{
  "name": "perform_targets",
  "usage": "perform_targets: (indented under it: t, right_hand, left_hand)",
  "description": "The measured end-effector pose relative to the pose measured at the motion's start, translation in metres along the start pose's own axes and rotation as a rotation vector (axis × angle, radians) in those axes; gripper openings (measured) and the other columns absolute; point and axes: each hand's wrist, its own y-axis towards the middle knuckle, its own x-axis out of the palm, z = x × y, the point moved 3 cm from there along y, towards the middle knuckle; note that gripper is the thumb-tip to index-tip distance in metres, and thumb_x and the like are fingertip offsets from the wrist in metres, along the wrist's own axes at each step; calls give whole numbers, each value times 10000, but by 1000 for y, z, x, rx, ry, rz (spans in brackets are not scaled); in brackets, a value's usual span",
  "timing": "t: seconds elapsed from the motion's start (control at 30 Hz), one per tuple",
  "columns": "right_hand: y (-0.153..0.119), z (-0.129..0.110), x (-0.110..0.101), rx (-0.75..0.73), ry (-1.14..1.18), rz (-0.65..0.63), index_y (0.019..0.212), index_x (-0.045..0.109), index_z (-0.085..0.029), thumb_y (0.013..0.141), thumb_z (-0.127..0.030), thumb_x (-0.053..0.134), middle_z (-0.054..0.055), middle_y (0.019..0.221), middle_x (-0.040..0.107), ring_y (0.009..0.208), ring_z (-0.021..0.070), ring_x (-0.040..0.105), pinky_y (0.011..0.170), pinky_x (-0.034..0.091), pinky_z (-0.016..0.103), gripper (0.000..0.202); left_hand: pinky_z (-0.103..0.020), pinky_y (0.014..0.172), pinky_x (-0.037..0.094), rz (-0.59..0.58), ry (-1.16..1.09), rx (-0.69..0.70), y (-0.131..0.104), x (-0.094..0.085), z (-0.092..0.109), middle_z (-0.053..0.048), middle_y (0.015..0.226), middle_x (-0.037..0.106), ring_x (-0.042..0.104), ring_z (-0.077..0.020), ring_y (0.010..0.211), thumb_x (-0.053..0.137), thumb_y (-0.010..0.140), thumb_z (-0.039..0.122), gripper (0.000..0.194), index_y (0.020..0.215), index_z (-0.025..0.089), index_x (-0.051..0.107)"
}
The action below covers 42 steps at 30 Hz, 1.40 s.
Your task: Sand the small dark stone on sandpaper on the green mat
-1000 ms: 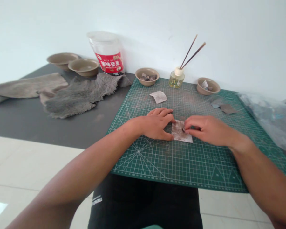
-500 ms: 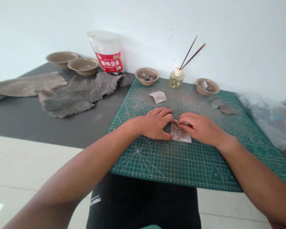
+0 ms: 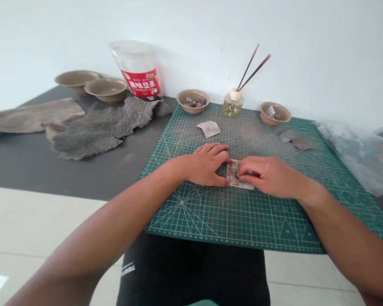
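A small whitish sheet [image 3: 232,172] with dark brown smears lies on the green cutting mat [image 3: 198,216]. My left hand [image 3: 207,165] rests flat with its fingers spread, thumb and forefinger on the sheet's left edge. Over the sheet's right part, my right hand [image 3: 264,172] is closed in a pinch, its fingertips low on the smeared surface. Whatever small thing is in that pinch is mostly hidden by the fingers. Beyond my left hand lies a creased pale piece of paper [image 3: 209,128].
Along the wall stand a bowl of small stone-like lumps [image 3: 193,102], a reed diffuser [image 3: 232,104] and another bowl [image 3: 275,114]. Grey and brown scraps [image 3: 301,143] and a plastic bag [image 3: 360,148] are at right. Ragged grey cloths [image 3: 95,129], bowls [image 3: 107,89] and a tub [image 3: 137,72] are at left.
My right hand's fingertips have slid down the sheet, toward me. My left hand keeps its hold on the left edge. The whole view has shifted slightly.
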Motion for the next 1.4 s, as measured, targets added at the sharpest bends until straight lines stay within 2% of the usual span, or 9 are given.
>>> perform_targets:
  t: [0.17,0.33,0.5,0.67,0.83,1.0,1.17,1.3,1.4]
  right_hand:
    - [1,4,-5,116,-90,121,967,655,-225,964,-262,528,45,1009,708,900,213,654,746,445,322,133]
    - [0,0,-2,5,76,-28,917,657,-239,933,-264,591,3,968,708,855,169,659,747,455,292,73]
    - [1,5,-4,140,-48,153,950,657,-232,949,-258,553,34,994,714,857,200,658,739,448,322,107]
    - [1,-1,-1,-5,80,-6,906,665,-244,932,-272,587,6,964,713,856,175,666,736,457,296,86]
    - [2,7,-5,133,-42,157,948,670,-230,935,-243,564,37,999,716,886,211,659,743,453,327,107]
    - [2,1,0,-62,130,-35,935,669,-244,937,-273,580,10,989,711,898,178,661,774,473,299,94]
    - [3,11,-6,55,7,103,966,667,-233,946,-252,555,35,1013,709,905,204,655,780,465,331,115]
    - [1,9,-4,-27,115,-23,925,677,-245,925,-269,603,11,965,713,825,172,654,730,475,302,78]
    - [2,4,-2,-62,147,15,955,671,-248,954,-254,556,24,1043,708,928,183,661,795,487,310,115]
  left_hand:
    - [-515,1203,146,4,15,-5,0,-1,1,-104,1655,149,78,-344,1521,578,857,635,688,1409,246,446]
    - [-507,1203,153,-8,13,2,0,-2,2,-123,1651,153,75,-331,1525,582,857,639,695,1411,241,445]
    - [-516,1201,149,-9,11,-5,0,-2,2,-126,1652,144,72,-334,1527,577,861,638,686,1410,249,445]
    - [-513,1204,148,-25,0,-3,0,-2,2,-118,1657,132,54,-338,1528,568,852,663,718,1421,246,433]
    - [-506,1205,144,-5,7,-15,0,-2,2,-119,1656,133,60,-334,1528,576,854,644,700,1413,246,438]
    - [-512,1203,148,-1,8,10,0,0,2,-123,1652,151,72,-338,1526,571,852,665,711,1411,247,441]
    - [-519,1202,149,10,3,-10,0,0,1,-109,1657,143,64,-337,1527,574,852,653,695,1404,252,441]
    - [-520,1204,141,9,7,4,0,1,0,-105,1656,153,58,-335,1528,572,846,666,709,1408,257,433]
    - [-522,1205,141,22,12,16,1,2,-1,-105,1653,161,71,-338,1526,568,852,660,696,1410,263,442]
